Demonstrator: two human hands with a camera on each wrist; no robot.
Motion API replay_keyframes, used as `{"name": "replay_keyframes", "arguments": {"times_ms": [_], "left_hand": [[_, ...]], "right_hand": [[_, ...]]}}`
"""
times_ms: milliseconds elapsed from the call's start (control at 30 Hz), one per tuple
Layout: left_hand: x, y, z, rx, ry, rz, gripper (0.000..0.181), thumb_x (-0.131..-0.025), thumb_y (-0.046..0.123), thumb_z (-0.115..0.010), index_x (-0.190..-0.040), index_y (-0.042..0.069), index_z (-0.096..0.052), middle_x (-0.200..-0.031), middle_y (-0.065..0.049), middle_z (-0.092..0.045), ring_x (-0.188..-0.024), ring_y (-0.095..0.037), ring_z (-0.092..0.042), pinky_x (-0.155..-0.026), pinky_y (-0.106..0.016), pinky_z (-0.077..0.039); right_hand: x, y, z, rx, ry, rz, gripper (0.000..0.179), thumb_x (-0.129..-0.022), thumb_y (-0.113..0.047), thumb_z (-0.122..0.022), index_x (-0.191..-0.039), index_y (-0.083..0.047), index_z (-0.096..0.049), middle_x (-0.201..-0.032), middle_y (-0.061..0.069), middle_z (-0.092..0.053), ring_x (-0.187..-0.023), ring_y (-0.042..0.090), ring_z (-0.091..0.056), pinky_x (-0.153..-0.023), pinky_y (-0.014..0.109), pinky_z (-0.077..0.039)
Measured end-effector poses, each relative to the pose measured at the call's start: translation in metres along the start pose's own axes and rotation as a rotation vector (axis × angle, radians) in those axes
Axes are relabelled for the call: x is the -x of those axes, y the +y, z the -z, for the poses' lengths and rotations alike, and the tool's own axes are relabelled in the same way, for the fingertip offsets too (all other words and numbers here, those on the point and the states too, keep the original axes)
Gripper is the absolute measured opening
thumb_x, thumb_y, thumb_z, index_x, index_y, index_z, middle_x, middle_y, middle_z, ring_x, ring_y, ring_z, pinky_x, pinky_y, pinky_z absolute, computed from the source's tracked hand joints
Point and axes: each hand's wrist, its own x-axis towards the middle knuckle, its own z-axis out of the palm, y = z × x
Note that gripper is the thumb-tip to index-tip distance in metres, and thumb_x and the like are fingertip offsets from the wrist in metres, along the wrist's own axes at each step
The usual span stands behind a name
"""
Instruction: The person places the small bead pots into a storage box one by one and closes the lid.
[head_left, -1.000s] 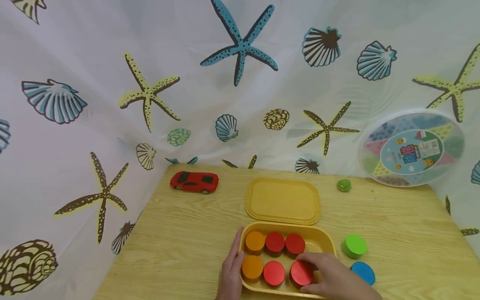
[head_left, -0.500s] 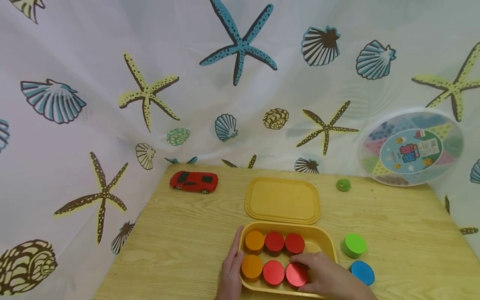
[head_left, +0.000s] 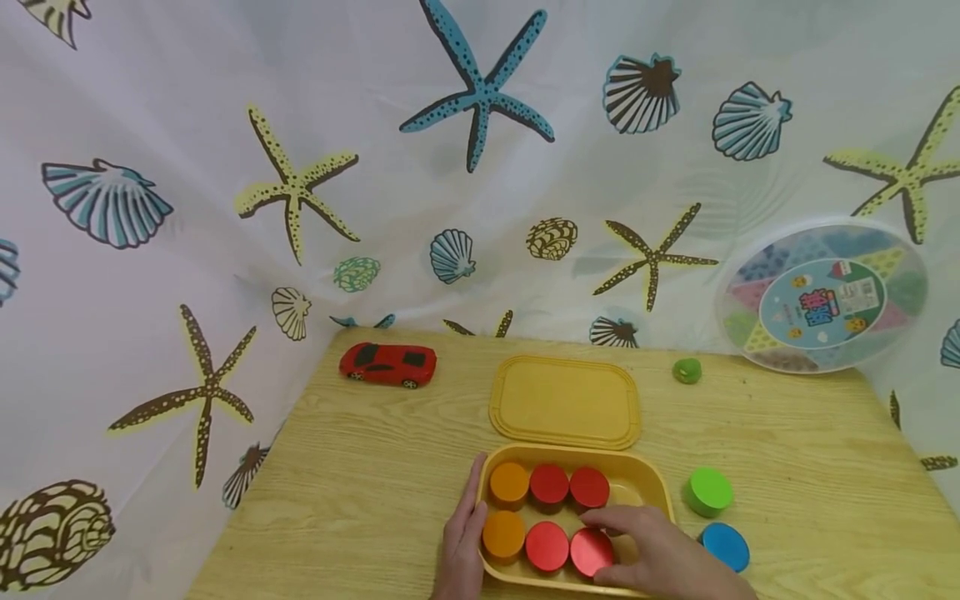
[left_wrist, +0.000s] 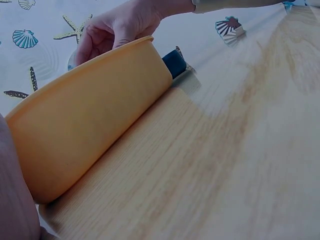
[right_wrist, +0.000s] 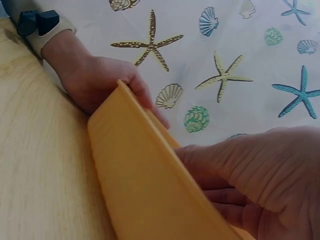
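Note:
A shallow yellow plastic box (head_left: 652, 487) holds two rows of round blocks. An orange block (head_left: 510, 483) and two red blocks stand in the far row. The near row has an orange block (head_left: 504, 535), a red block (head_left: 547, 546) and another red block (head_left: 591, 552) at its right end. My right hand (head_left: 656, 546) reaches over the box's right side, with thumb and forefinger on either side of that end red block. In the right wrist view the box wall hides the block. My left hand (head_left: 463, 537) lies along the outside of the left wall, fingers extended.
Right of the box are a green round block (head_left: 708, 492) and a blue round block (head_left: 724, 547). Behind it lies a yellow lid (head_left: 566, 402). Farther back are a red toy car (head_left: 388, 365), a small green object (head_left: 687, 371) and a round clear case (head_left: 822, 297) leaning on the curtain.
My right hand has slid the end red block left, close to its neighbour in the near row. Since half a second ago it has hardly moved. My left hand has stayed at the box.

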Motion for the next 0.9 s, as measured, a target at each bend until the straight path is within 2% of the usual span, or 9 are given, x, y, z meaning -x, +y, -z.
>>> {"name": "replay_keyframes", "arguments": {"times_ms": [67, 167, 233, 300, 400, 533, 667, 800, 900], "left_hand": [[0.0, 0.0, 0.0, 0.005, 0.003, 0.012, 0.054, -0.116, 0.028, -0.032, -0.169, 0.027, -0.021, -0.171, 0.014, -0.023, -0.156, -0.005, -0.016, -0.115, -0.004, -0.013], [0.0, 0.0, 0.0, 0.009, 0.013, 0.02, 0.054, -0.115, 0.026, -0.033, -0.169, 0.026, -0.022, -0.17, 0.014, -0.025, -0.156, -0.005, -0.017, -0.114, -0.003, -0.014], [0.0, 0.0, 0.0, 0.013, 0.016, 0.023, 0.054, -0.115, 0.026, -0.033, -0.168, 0.026, -0.022, -0.17, 0.014, -0.025, -0.156, -0.005, -0.017, -0.114, -0.003, -0.014], [-0.001, -0.001, 0.0, 0.016, 0.016, 0.021, 0.054, -0.115, 0.025, -0.033, -0.168, 0.027, -0.022, -0.17, 0.014, -0.025, -0.156, -0.006, -0.017, -0.114, -0.003, -0.014], [-0.001, -0.001, -0.001, 0.02, 0.014, 0.022, 0.054, -0.115, 0.025, -0.033, -0.168, 0.029, -0.023, -0.17, 0.014, -0.025, -0.156, -0.005, -0.018, -0.114, -0.003, -0.014], [-0.002, -0.001, -0.002, 0.022, 0.016, 0.023, 0.054, -0.115, 0.025, -0.033, -0.168, 0.029, -0.023, -0.17, 0.014, -0.026, -0.156, -0.005, -0.018, -0.114, -0.003, -0.014], [-0.002, -0.002, -0.002, 0.023, 0.012, 0.008, 0.054, -0.115, 0.024, -0.033, -0.168, 0.027, -0.023, -0.171, 0.013, -0.025, -0.157, -0.008, -0.017, -0.115, -0.004, -0.014], [-0.002, -0.003, -0.001, 0.022, 0.008, -0.023, 0.054, -0.115, 0.023, -0.032, -0.168, 0.025, -0.023, -0.172, 0.007, -0.025, -0.158, -0.015, -0.016, -0.115, -0.004, -0.014], [-0.002, -0.003, -0.001, 0.021, 0.013, -0.022, 0.053, -0.115, 0.023, -0.032, -0.168, 0.025, -0.024, -0.172, 0.005, -0.025, -0.159, -0.017, -0.016, -0.114, -0.003, -0.013]], "right_hand": [[0.005, 0.0, 0.002, -0.02, 0.052, 0.029, 0.055, -0.093, -0.037, -0.08, -0.139, -0.008, -0.066, -0.131, 0.003, -0.07, -0.112, 0.014, -0.067, -0.094, 0.035, -0.06], [0.01, 0.005, 0.006, 0.016, 0.214, 0.211, 0.048, -0.092, -0.026, -0.083, -0.133, -0.006, -0.069, -0.123, 0.005, -0.074, -0.106, 0.02, -0.071, -0.089, 0.039, -0.062], [0.011, 0.008, 0.009, 0.07, 0.344, 0.331, 0.044, -0.088, -0.016, -0.086, -0.128, -0.005, -0.071, -0.116, 0.007, -0.077, -0.102, 0.021, -0.073, -0.085, 0.036, -0.063], [0.014, 0.011, 0.014, 0.108, 0.456, 0.395, 0.044, -0.083, -0.009, -0.089, -0.125, -0.006, -0.073, -0.114, 0.007, -0.078, -0.1, 0.02, -0.074, -0.084, 0.029, -0.062], [0.02, 0.014, 0.021, 0.103, 0.562, 0.376, 0.05, -0.08, -0.006, -0.09, -0.127, -0.01, -0.074, -0.118, 0.004, -0.077, -0.108, 0.016, -0.074, -0.091, 0.019, -0.057], [0.028, 0.021, 0.029, 0.094, 0.666, 0.341, 0.06, -0.077, -0.001, -0.091, -0.133, -0.01, -0.071, -0.124, 0.004, -0.076, -0.118, 0.009, -0.069, -0.099, 0.012, -0.05], [0.035, 0.028, 0.035, 0.12, 0.746, 0.284, 0.067, -0.076, 0.002, -0.091, -0.138, -0.01, -0.068, -0.128, 0.009, -0.074, -0.123, 0.0, -0.063, -0.1, 0.009, -0.047], [0.04, 0.039, 0.039, 0.124, 0.807, 0.185, 0.071, -0.078, 0.0, -0.09, -0.144, -0.012, -0.065, -0.135, 0.011, -0.071, -0.125, -0.008, -0.057, -0.099, 0.005, -0.044], [0.043, 0.051, 0.04, 0.13, 0.826, 0.109, 0.072, -0.081, -0.006, -0.09, -0.147, -0.015, -0.063, -0.138, 0.011, -0.068, -0.124, -0.013, -0.053, -0.098, 0.004, -0.043]]}}
